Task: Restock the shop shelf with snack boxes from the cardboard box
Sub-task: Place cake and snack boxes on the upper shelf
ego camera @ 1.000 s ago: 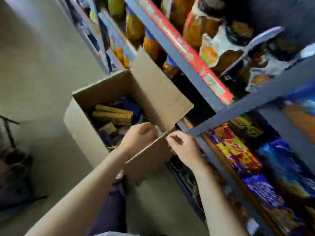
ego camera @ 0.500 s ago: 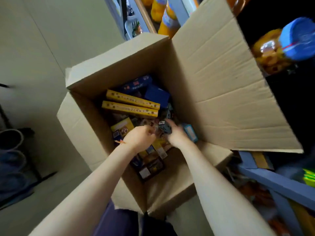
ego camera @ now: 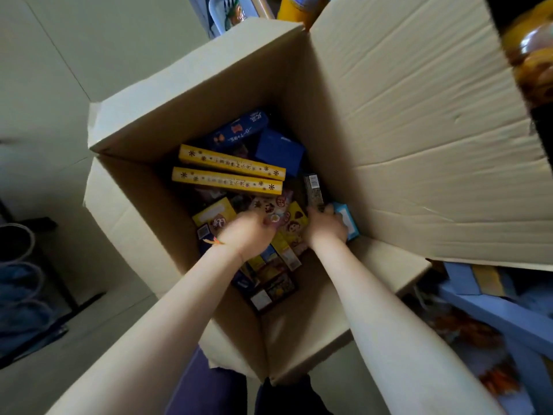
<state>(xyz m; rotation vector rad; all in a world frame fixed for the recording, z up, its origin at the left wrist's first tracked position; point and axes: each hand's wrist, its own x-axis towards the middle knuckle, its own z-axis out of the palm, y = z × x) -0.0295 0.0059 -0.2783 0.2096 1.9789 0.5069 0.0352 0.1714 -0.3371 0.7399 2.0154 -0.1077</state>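
Both hands are down in the carton (ego camera: 185, 94), among the snack boxes (ego camera: 227, 178). The left hand (ego camera: 248, 235) is blurry, so I cannot tell its grip. The right hand (ego camera: 324, 227) seems to curl round a light blue box (ego camera: 348, 223). The boxes look light and stiff; hold them by the sides. The big flap (ego camera: 419, 130) blocks the shelf (ego camera: 490, 313).

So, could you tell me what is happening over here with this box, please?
A person is reaching with both hands into an open cardboard box that stands on the floor beside the shop shelf. The box holds mixed snack boxes, among them two long yellow boxes and a dark blue box. The left hand is blurred over the pile, so its grip is unclear. The right hand is down beside a light blue box. Nothing has been lifted out yet.
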